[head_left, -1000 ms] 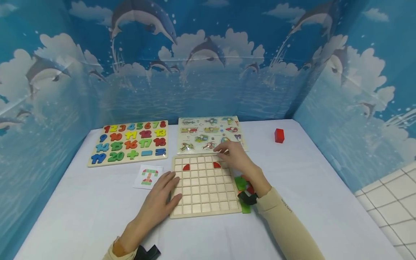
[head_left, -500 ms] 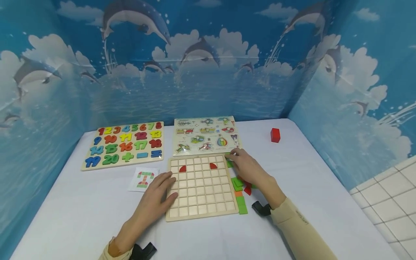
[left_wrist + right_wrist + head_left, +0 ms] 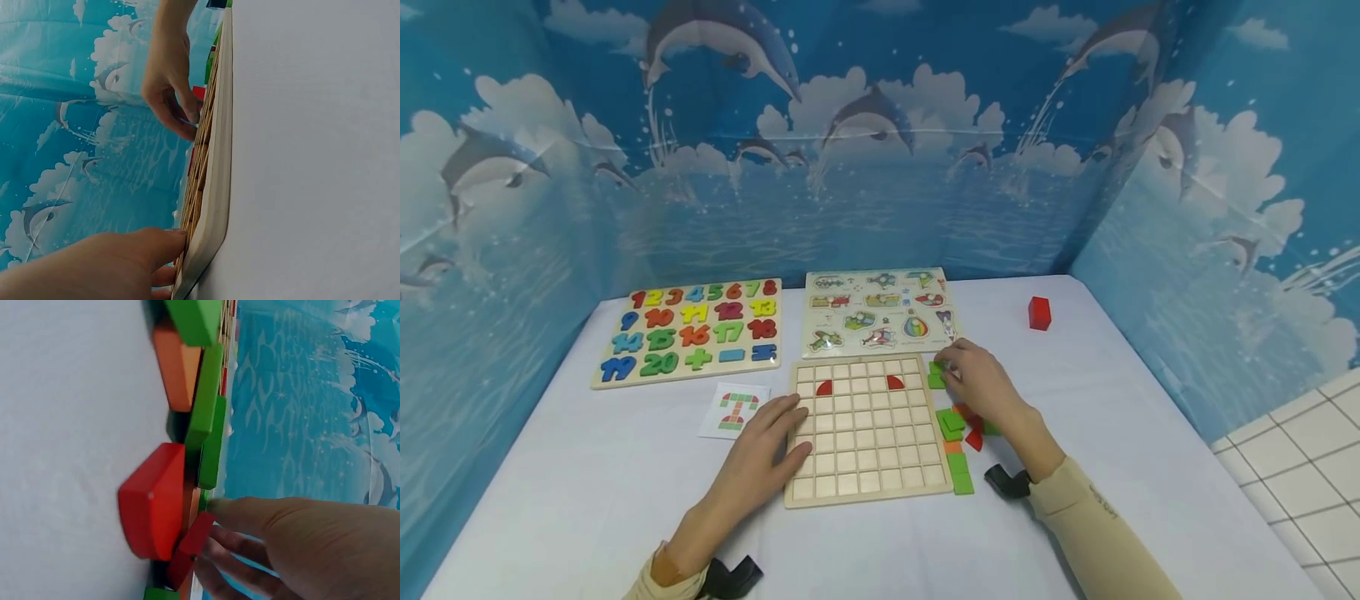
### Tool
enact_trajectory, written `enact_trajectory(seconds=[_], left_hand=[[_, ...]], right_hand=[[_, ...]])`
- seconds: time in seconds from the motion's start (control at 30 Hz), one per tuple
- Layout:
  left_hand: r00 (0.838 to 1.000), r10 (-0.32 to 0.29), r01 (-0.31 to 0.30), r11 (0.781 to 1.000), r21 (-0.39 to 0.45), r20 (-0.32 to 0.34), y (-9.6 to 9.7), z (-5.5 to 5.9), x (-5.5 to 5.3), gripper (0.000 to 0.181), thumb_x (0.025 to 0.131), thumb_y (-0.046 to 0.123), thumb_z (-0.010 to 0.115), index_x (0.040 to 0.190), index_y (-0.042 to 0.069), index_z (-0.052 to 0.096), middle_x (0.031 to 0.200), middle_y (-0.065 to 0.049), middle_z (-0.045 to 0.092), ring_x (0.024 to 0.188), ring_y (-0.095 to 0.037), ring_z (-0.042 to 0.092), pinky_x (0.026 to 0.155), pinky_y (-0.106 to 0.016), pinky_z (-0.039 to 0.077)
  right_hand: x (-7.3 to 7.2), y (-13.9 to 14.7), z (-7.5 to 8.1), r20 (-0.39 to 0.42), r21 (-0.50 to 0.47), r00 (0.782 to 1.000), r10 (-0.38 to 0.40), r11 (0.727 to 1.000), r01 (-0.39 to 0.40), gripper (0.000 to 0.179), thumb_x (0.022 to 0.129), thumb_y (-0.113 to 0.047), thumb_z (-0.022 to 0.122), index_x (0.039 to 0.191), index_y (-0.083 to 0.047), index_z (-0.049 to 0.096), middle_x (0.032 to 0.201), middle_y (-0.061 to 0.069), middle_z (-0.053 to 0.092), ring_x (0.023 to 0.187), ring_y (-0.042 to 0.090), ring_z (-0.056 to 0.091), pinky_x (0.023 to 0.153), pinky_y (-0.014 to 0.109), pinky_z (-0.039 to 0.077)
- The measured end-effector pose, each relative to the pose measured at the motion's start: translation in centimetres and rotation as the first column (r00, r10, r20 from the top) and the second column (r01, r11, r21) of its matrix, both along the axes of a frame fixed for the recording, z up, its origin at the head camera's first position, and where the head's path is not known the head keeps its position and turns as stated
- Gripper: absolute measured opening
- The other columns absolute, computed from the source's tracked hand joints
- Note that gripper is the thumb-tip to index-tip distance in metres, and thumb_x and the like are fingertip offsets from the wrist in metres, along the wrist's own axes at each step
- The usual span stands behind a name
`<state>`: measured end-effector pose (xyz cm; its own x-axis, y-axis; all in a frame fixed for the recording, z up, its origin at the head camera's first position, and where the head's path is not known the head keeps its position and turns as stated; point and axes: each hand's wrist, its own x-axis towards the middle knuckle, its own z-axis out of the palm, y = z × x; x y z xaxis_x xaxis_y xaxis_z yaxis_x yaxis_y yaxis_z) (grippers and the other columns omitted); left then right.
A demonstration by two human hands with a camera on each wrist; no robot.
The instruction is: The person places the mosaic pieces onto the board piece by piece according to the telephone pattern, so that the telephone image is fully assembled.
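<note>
My left hand (image 3: 765, 450) rests on the left edge of a gridded wooden board (image 3: 869, 451), fingers fairly straight. In the left wrist view, its thumb touches the rim. Two red quarter-round tiles, a left one (image 3: 824, 388) and a right one (image 3: 895, 382), sit in the upper cells. Beyond the upper right corner, my right hand (image 3: 985, 385) pinches at a green square tile (image 3: 936, 368) with curled fingers. Another green tile (image 3: 936, 382) lies just below it. The right wrist view shows the thumb at the green pieces, the fingers partly behind a red piece (image 3: 190, 547).
Green tiles (image 3: 950, 423), orange and red pieces lie along the board's right side. A pattern card (image 3: 733, 410) is left of the board. Behind stand a number puzzle (image 3: 696, 333) and a vehicle puzzle (image 3: 880, 312). A red block (image 3: 1040, 313) sits back right.
My right hand has moved right from the board's upper right cells to the green tiles outside the corner, uncovering the pieces beside the board. My left hand stays on the board.
</note>
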<state>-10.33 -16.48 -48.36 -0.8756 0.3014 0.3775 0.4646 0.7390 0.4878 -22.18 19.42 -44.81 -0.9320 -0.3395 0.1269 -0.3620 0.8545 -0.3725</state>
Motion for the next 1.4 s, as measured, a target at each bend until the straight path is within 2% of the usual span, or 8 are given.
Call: enact_trajectory(seconds=[0.13, 0.3, 0.53, 0.7, 0.93, 1.07, 1.23, 1.4], left_hand=[[1.0, 0.009, -0.009, 1.0, -0.006, 0.009, 0.0, 0.0, 0.1, 0.051, 0.094, 0.023, 0.08, 0.138, 0.001, 0.066, 0.154, -0.018, 0.056, 0.146, -0.039, 0.049, 0.118, -0.059, 0.043], [1.0, 0.016, -0.016, 1.0, 0.002, 0.017, 0.0, 0.1, 0.1, 0.051, 0.094, 0.022, 0.08, 0.139, 0.001, 0.065, 0.155, -0.017, 0.055, 0.147, -0.039, 0.048, 0.119, -0.058, 0.043], [0.999, 0.023, -0.023, 1.0, 0.001, 0.034, 0.1, 0.0, 0.2, 0.052, 0.095, 0.023, 0.079, 0.14, 0.002, 0.065, 0.156, -0.015, 0.054, 0.148, -0.037, 0.046, 0.119, -0.058, 0.043], [1.0, 0.018, -0.018, 1.0, 0.007, 0.024, 0.1, 0.0, 0.2, 0.051, 0.094, 0.023, 0.079, 0.139, 0.002, 0.065, 0.156, -0.016, 0.055, 0.148, -0.038, 0.047, 0.119, -0.058, 0.043], [1.0, 0.014, -0.014, 1.0, 0.0, 0.019, 0.1, 0.0, 0.2, 0.051, 0.094, 0.022, 0.08, 0.139, 0.001, 0.065, 0.155, -0.017, 0.055, 0.147, -0.039, 0.047, 0.118, -0.059, 0.044], [1.0, 0.015, -0.015, 1.0, -0.006, 0.025, 0.1, 0.0, 0.1, 0.051, 0.095, 0.023, 0.079, 0.139, 0.002, 0.065, 0.156, -0.017, 0.054, 0.148, -0.039, 0.047, 0.118, -0.059, 0.043], [0.999, 0.02, -0.02, 1.0, -0.01, 0.032, 0.1, 0.1, 0.3, 0.051, 0.095, 0.023, 0.079, 0.139, 0.002, 0.065, 0.156, -0.016, 0.054, 0.148, -0.038, 0.047, 0.118, -0.059, 0.044], [0.999, 0.022, -0.021, 1.0, -0.01, 0.033, 0.2, 0.2, 0.3, 0.05, 0.095, 0.023, 0.079, 0.139, 0.002, 0.065, 0.155, -0.016, 0.055, 0.147, -0.037, 0.048, 0.118, -0.057, 0.044]], right_hand=[[-0.3, 0.2, -0.5, 0.045, -0.047, 0.999, 0.004, 0.999, -0.001, 0.026, 0.098, -0.016, 0.076, 0.122, -0.008, 0.076, 0.114, 0.009, 0.07, 0.104, 0.024, 0.064, 0.101, 0.046, 0.058], [-0.6, 0.5, -0.9, 0.106, -0.149, 0.994, 0.002, 0.989, 0.014, 0.012, 0.097, -0.015, 0.077, 0.107, -0.01, 0.075, 0.108, 0.006, 0.068, 0.099, 0.023, 0.061, 0.094, 0.041, 0.057], [-0.6, 1.1, -0.8, 0.194, -0.176, 0.981, 0.029, 0.984, 0.006, 0.026, 0.09, -0.022, 0.086, 0.111, -0.013, 0.075, 0.108, 0.004, 0.065, 0.098, 0.022, 0.06, 0.084, 0.033, 0.058], [-0.6, 1.1, -0.6, 0.244, -0.218, 0.969, 0.035, 0.976, 0.019, 0.025, 0.091, -0.021, 0.085, 0.109, -0.016, 0.068, 0.102, 0.003, 0.065, 0.095, 0.022, 0.061, 0.083, 0.032, 0.057], [-0.4, 0.7, -0.2, 0.151, -0.296, 0.987, 0.059, 0.955, -0.012, 0.018, 0.093, -0.013, 0.082, 0.105, -0.014, 0.069, 0.095, -0.001, 0.07, 0.091, 0.018, 0.063, 0.088, 0.037, 0.059], [0.2, -0.2, 0.3, 0.082, -0.387, 0.995, 0.055, 0.922, -0.019, 0.015, 0.093, -0.01, 0.081, 0.105, -0.014, 0.073, 0.095, -0.001, 0.073, 0.09, 0.017, 0.065, 0.087, 0.038, 0.063], [1.2, -1.9, 0.5, 0.08, -0.45, 0.986, 0.144, 0.888, -0.093, 0.011, 0.093, -0.013, 0.082, 0.102, -0.014, 0.076, 0.093, -0.004, 0.075, 0.088, 0.013, 0.07, 0.078, 0.03, 0.064], [1.6, -2.9, 0.0, 0.106, -0.424, 0.978, 0.18, 0.898, -0.119, 0.009, 0.092, -0.012, 0.083, 0.098, -0.016, 0.078, 0.091, -0.008, 0.074, 0.086, 0.011, 0.068, 0.078, 0.027, 0.062]])
